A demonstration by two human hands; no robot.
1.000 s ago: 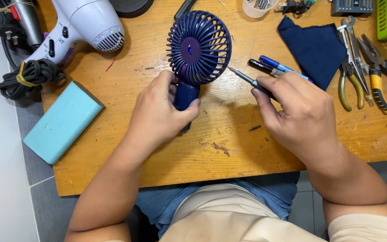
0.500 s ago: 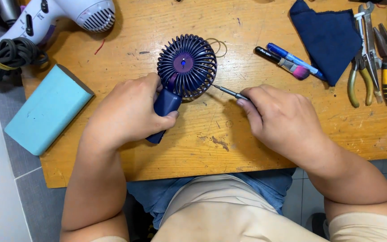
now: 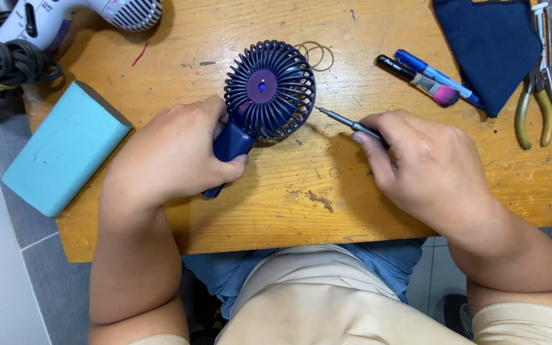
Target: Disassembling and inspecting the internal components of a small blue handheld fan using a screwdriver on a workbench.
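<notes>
Our right hand pinches a slim screwdriver, its shaft running up-left from our fingers, tip just short of the fan's grille. Our left hand wraps the handheld navy fan by its handle, head up-right of that grip, facing us.

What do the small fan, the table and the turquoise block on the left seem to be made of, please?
Handheld fan, gripped by the left hand: likely moulded plastic, matt navy, thin uniform grille ribs.
Table: wood, with visible grain, scratches and stains, worn light varnish.
Turquoise block: unclear; smooth matt faces with dark ends suggest foam or plastic.
Screwdriver in the right hand: the slim grey shaft looks like metal.
</notes>
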